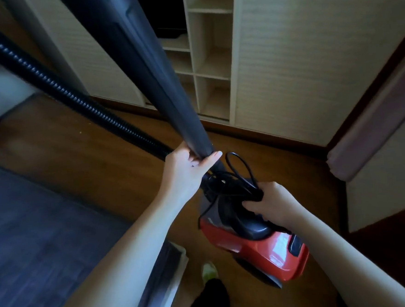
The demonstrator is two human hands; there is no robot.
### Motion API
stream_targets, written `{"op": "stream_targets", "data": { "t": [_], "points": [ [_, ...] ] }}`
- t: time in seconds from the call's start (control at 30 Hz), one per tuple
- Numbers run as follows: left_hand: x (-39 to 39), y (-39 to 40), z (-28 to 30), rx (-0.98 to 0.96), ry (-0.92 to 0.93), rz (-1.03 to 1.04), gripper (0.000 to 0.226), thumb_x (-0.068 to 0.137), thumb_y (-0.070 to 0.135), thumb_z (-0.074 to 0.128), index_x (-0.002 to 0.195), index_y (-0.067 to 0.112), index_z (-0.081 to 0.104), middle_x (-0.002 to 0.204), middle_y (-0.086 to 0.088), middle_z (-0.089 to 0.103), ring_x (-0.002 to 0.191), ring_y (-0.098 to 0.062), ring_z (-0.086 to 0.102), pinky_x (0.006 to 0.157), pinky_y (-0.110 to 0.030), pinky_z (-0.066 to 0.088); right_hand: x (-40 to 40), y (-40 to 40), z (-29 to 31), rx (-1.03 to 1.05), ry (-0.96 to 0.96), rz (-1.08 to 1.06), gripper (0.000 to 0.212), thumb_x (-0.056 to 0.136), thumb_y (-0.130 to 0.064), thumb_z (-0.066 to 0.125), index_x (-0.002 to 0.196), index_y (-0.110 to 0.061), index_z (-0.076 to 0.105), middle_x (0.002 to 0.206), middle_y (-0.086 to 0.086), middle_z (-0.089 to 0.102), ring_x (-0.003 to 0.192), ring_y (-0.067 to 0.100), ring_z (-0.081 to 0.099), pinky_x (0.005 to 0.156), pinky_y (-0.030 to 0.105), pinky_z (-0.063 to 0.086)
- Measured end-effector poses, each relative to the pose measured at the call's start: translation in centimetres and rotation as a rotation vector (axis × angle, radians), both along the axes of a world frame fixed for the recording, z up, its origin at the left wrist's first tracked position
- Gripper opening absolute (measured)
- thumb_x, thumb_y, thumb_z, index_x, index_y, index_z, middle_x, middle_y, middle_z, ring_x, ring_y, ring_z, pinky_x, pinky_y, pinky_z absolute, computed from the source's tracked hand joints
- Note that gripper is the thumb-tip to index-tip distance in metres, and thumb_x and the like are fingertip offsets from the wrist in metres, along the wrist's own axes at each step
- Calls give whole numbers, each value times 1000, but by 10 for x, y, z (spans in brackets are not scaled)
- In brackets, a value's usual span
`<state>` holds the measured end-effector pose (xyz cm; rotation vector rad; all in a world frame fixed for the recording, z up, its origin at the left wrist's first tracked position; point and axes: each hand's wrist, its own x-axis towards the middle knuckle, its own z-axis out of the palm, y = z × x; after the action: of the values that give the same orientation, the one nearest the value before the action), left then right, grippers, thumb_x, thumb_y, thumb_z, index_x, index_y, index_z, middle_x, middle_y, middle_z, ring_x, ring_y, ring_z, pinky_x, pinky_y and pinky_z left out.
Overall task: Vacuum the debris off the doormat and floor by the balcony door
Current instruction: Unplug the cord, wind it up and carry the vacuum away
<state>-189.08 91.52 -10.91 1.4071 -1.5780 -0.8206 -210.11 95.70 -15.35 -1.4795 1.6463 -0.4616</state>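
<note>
A red canister vacuum (263, 252) with a black top handle hangs above the wooden floor (76, 147). My right hand (274, 203) grips that handle together with a bundle of black power cord (236, 172). My left hand (185, 169) holds the lower end of the dark vacuum tube (143, 68), which rises steeply to the upper left. The black ribbed hose (55, 84) runs from the top left down behind my left hand. Neither a doormat nor a balcony door is visible.
A cream cabinet with open cubby shelves (212, 64) stands straight ahead along a dark baseboard. A dark bed or mattress surface (34, 225) fills the lower left. A door frame with pale padding (375, 136) sits at right. My foot (209, 270) is below.
</note>
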Motion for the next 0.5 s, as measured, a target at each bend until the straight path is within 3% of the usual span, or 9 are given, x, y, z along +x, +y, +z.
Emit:
{"op": "stream_targets", "data": {
  "t": [0.1,0.37,0.5],
  "points": [
    [16,-45,-5,-4,-7,37,37,83,28,78,111,7,68,93,21,68,85,14,65,75,-8,51,14,-55,0,32,-16,48,16,82,-22,75,79,-33,63,55,-6,64,42,5,55,48,24,49],
    [82,-178,-14,-63,29,180,39,83,36,76,108,8,67,92,7,75,85,3,70,79,-22,59,75,-203,-2,87,18,161,11,85,-23,74,87,-24,63,62,-1,65,43,7,56,44,19,46],
    [116,-239,-12,-65,23,195,41,83,34,77,112,6,66,96,9,72,88,10,67,81,-16,56,105,-268,-2,72,-1,169,12,85,-21,75,85,-25,64,54,-4,63,41,5,54,43,19,44]
  ]
}}
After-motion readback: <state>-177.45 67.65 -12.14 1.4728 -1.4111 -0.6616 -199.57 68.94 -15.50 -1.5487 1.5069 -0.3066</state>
